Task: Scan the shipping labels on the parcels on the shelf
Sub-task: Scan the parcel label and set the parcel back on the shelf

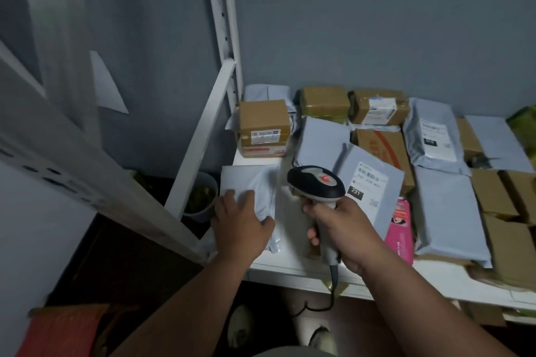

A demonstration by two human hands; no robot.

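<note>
Two hands at shelf [290, 268], barcode scanner [316, 182] gripped by right hand [345, 229], grey mailer [249, 182] pressed flat under left hand [240, 226], fingers straight

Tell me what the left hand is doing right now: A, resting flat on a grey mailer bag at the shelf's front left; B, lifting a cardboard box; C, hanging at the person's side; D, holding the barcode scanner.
A: the left hand lies with straight fingers on the grey mailer bag, while the right hand grips the scanner.
</note>
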